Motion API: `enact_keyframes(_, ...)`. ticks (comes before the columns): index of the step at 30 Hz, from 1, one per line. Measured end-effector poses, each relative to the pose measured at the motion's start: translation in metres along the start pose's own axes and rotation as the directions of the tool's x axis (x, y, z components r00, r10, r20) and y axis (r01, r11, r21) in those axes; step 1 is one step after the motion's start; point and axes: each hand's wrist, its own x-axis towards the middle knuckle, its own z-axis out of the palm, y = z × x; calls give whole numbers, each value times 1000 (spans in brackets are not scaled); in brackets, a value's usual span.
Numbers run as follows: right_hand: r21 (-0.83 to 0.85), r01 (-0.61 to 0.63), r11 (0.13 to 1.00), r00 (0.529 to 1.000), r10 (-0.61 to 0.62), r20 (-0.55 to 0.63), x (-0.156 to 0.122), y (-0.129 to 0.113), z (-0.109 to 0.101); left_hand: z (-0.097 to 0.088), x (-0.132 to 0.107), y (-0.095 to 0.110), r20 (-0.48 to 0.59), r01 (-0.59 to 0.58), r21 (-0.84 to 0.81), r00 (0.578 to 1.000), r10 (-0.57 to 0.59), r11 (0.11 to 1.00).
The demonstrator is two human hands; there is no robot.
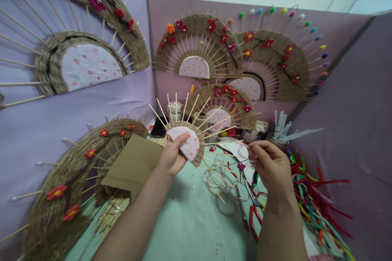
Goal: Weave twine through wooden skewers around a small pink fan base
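My left hand [176, 153] grips a small half-round woven fan [200, 147] by its pale, pink-spotted centre [191, 147], the thumb lying across the front. A narrow band of twine weaving rims this centre, and thin wooden sticks [176, 108] radiate from it, upward and to the right. My right hand [271, 163] is closed in a pinch at the tips of the right-hand sticks, with thin twine at its fingers. Loose loops of twine [219, 181] lie on the table beneath the sticks. Exactly how the twine runs between the fingertips is hard to see.
Red-handled scissors [254, 216] lie beside my right forearm, with colourful pipe cleaners [318, 195] further right. A cardboard piece [134, 165] and bundled sticks [112, 212] are at left. Larger flowered woven fans [199, 24] line the panels. A twine spool [200, 119] stands behind.
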Motion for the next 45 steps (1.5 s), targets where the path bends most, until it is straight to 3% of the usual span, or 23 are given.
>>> enact_keyframes(3,-25,-16,1000,999,17,49,1,4,-1,-1,0,1,37,9,-15,999,-8,1000)
enact_keyframes(7,-59,-70,996,989,77,127,4,12,0,0,0,2,-12,4,-61,1000,-5,998)
enact_keyframes(12,-202,-68,977,960,119,254,2,14,19,3,1,0,-53,-25,-187,998,15,982)
enact_keyframes(17,-255,-82,964,819,211,533,-7,10,44,3,5,-5,-208,-83,-268,978,27,960)
enact_keyframes(20,-210,-71,975,771,188,609,-10,14,52,5,5,-7,-267,-103,-294,963,22,950)
enact_keyframes(25,-238,-19,971,769,166,617,-10,16,52,8,2,-10,-198,-51,-313,980,-13,948)
enact_keyframes(30,-270,45,962,724,155,672,-12,10,48,9,1,-15,-132,-12,-321,991,-32,947)
enact_keyframes(33,-274,61,960,720,148,678,-11,9,45,8,1,-17,-63,57,-322,995,-81,945)
enact_keyframes(42,-288,-74,955,777,236,583,-4,7,31,8,-2,-14,-40,40,-364,997,-59,931)
enact_keyframes(45,-293,-68,954,795,229,562,-3,8,27,9,-4,-14,32,87,-324,996,-81,942)
